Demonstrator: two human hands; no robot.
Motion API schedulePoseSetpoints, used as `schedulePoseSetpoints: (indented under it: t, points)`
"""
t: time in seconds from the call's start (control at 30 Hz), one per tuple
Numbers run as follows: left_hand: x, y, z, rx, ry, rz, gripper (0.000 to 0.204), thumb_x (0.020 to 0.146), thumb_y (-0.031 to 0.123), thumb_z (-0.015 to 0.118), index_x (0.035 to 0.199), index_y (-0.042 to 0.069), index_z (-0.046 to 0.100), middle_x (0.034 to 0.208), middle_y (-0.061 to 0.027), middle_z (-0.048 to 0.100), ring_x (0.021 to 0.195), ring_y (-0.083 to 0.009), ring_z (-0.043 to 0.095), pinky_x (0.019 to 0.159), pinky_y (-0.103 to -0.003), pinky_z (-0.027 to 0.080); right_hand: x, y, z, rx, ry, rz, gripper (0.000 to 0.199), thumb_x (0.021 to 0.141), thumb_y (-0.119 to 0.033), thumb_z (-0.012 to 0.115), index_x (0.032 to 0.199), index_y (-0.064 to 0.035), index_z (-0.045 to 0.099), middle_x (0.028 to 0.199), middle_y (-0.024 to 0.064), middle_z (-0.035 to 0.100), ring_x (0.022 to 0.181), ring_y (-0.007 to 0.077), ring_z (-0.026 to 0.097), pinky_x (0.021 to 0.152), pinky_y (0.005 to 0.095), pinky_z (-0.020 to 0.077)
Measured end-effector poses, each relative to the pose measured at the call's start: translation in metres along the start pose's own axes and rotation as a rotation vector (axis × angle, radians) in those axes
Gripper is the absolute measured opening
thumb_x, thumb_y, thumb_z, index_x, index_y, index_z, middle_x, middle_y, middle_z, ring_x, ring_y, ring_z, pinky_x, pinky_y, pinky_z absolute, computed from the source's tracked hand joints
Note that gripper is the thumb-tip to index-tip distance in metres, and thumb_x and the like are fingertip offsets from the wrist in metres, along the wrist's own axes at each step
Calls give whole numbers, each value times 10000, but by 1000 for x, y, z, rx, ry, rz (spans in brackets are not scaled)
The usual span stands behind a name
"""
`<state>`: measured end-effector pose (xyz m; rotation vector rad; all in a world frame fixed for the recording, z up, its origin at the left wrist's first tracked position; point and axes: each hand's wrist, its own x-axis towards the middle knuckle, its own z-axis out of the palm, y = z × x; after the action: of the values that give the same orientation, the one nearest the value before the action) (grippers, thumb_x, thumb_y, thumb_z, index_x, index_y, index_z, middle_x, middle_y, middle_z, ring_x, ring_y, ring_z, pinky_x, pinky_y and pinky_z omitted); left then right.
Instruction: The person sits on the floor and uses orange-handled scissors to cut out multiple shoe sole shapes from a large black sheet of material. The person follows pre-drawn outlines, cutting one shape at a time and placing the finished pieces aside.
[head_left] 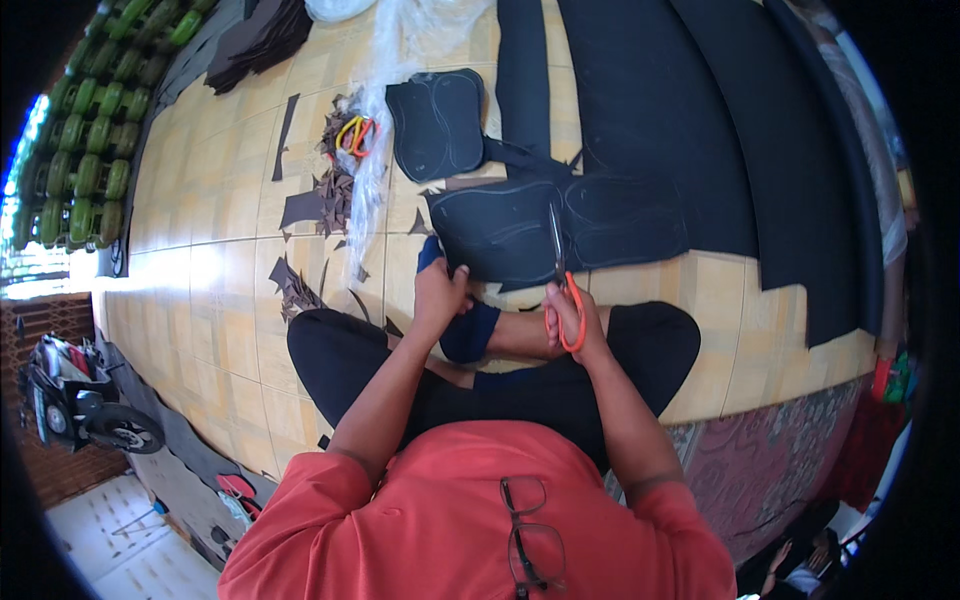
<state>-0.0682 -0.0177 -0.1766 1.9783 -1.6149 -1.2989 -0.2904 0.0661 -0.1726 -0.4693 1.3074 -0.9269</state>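
Note:
My right hand (582, 322) is closed around the orange handles of a pair of scissors (570, 310). The scissors' metal blades lie over a black sheet (495, 225) with pale outlines traced on it, between two of the outlined shapes. Close to the sheet's lower left edge is my left hand (440, 298), its thumb apart from the fingers; it appears to hold nothing. Some of its fingers are hard to make out. A dark blue sock (470, 332) covers my foot just beside that hand. Beyond the sheet sits another black piece (437, 122) with traced curves.
Brown offcuts (335, 200) are heaped to the left, with yellow-and-orange-handled scissors (355, 135) on top. Clear plastic film (372, 190) runs alongside. Wide black sheets (660, 110) cover the right side. A brown stack (258, 45) stands far left; a motorcycle (85, 400) is parked beyond.

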Motion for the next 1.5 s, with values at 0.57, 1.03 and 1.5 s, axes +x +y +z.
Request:
schedulePoseSetpoints:
  t: [0.57, 1.03, 1.5]
  points:
    - [11, 28, 87, -956, -276, -193, 374, 944, 162, 571, 1224, -53, 447, 1121, -188, 599, 1057, -417, 626, 807, -445, 585, -6, 5, -11, 288, 131, -161, 404, 937, -378, 598, 825, 6, 535, 557, 29, 461, 398, 129, 484, 338, 271, 408]
    - [-24, 37, -4, -785, -30, 212, 359, 914, -20, 399, 1261, -113, 409, 1157, -218, 569, 918, -310, 676, 785, -393, 620, -51, 17, 24, 12, 118, -343, 284, 964, -287, 572, 925, -13, 508, 562, 12, 473, 380, 92, 485, 354, 236, 407]
    - [-7, 23, -8, -1030, -58, 86, 271, 942, -24, 395, 1178, -153, 424, 1138, -238, 575, 996, -366, 649, 887, -424, 584, -52, 29, 77, 304, -43, 160, 771, 861, -746, 435, 1002, 8, 507, 688, 42, 466, 498, 151, 519, 458, 285, 471]
